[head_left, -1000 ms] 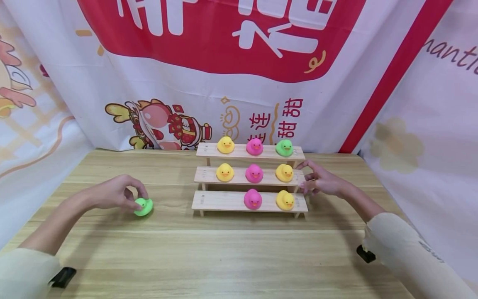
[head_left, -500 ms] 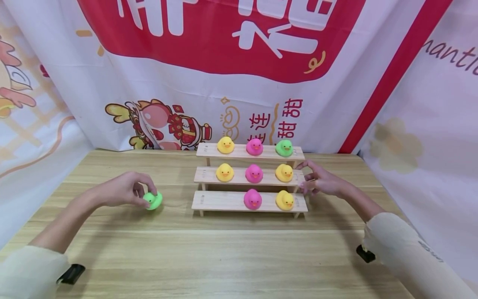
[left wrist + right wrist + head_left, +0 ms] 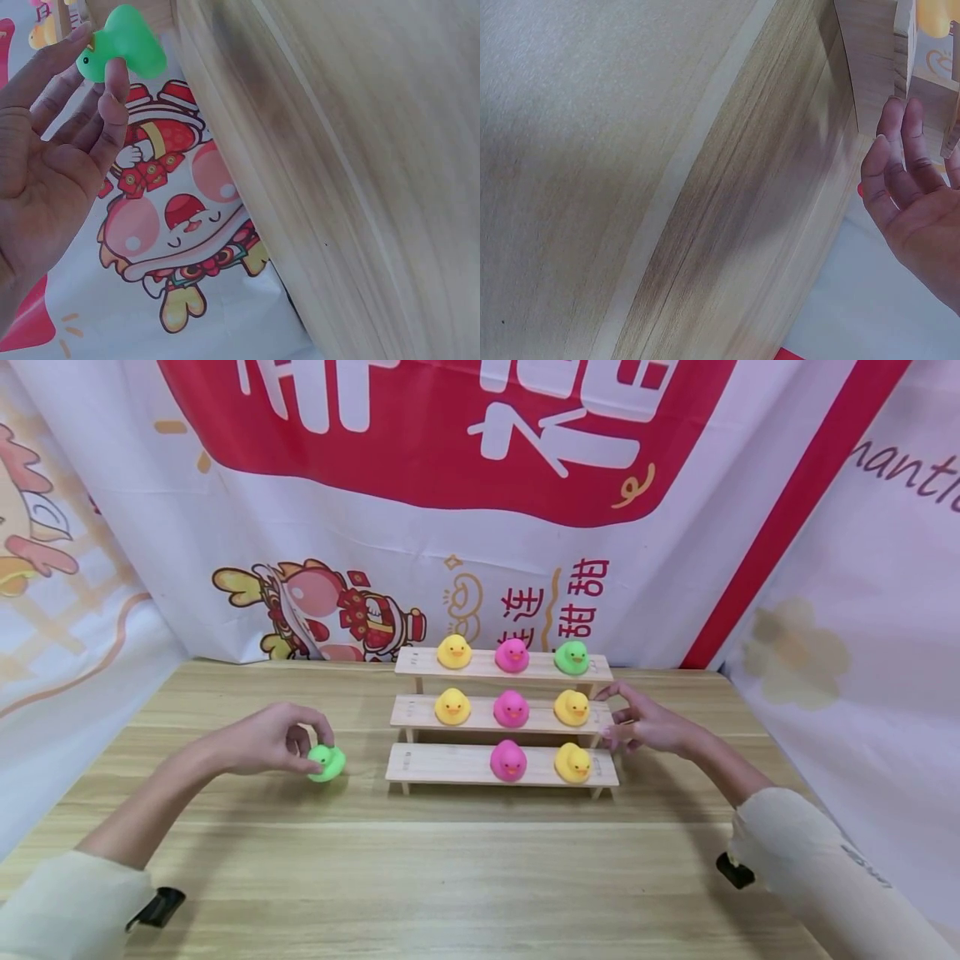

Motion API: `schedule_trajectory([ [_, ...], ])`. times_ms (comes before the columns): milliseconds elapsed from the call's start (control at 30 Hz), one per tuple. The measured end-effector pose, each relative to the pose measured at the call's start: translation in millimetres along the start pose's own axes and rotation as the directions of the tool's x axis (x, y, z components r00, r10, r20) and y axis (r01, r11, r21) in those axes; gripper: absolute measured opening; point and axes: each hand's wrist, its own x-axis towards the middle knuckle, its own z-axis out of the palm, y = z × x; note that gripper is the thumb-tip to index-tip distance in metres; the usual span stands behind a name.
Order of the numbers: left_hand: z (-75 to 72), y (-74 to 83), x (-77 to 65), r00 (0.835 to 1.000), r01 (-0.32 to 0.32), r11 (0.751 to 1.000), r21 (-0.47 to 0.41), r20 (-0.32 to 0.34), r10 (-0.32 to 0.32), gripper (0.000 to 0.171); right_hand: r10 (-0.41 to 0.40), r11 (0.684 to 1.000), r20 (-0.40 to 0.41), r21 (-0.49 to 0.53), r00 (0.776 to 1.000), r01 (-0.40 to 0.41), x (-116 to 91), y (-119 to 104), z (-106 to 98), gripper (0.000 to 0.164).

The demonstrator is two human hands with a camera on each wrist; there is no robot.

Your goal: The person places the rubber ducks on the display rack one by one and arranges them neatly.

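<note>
My left hand (image 3: 273, 742) pinches a green rubber duck (image 3: 327, 763) between thumb and fingers, just over the table left of a three-step wooden display stand (image 3: 438, 762). In the left wrist view, the green duck (image 3: 131, 45) sits at the fingertips. My right hand (image 3: 648, 722) holds the stand's right end near the middle step. Its fingertips (image 3: 891, 112) meet the wood in the right wrist view; the thumb's contact is partly hidden. On the bottom step stand a pink duck (image 3: 508, 762) and a yellow duck (image 3: 573, 763), with bare wood at the left.
The middle step holds a yellow duck (image 3: 452, 707), a pink duck (image 3: 511, 708) and another yellow duck (image 3: 572, 707). On top are yellow, pink and green ducks (image 3: 572, 657). A printed cloth (image 3: 337, 543) hangs behind the wooden table (image 3: 450, 877).
My left hand has carried the green duck rightward, closer to the stand. The right hand and the ducks on the steps have stayed in place.
</note>
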Motion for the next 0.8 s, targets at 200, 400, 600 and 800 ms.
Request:
schedule_trajectory([
  [200,2.9,7.7,4.6,0.999,-0.032,0.999,0.009,-0.03,0.032,0.027,0.008,1.0,-0.003,-0.001,1.0,-0.008,0.1,0.5,-0.3,0.056],
  [400,6.3,16.6,9.1,0.995,-0.064,0.998,0.023,-0.075,0.065,0.027,0.007,1.0,-0.003,0.002,1.0,-0.007,0.2,0.6,-0.1,0.057],
  [600,11.1,24.8,16.0,0.99,-0.091,0.995,0.032,-0.103,0.093,0.025,0.001,1.0,-0.005,0.003,1.0,-0.001,-0.4,0.4,0.1,0.057],
  [800,16.7,32.3,25.1,0.987,-0.127,0.991,0.038,-0.1,0.13,0.023,0.003,1.0,-0.007,0.002,1.0,-0.003,-0.2,0.4,0.3,0.058],
])
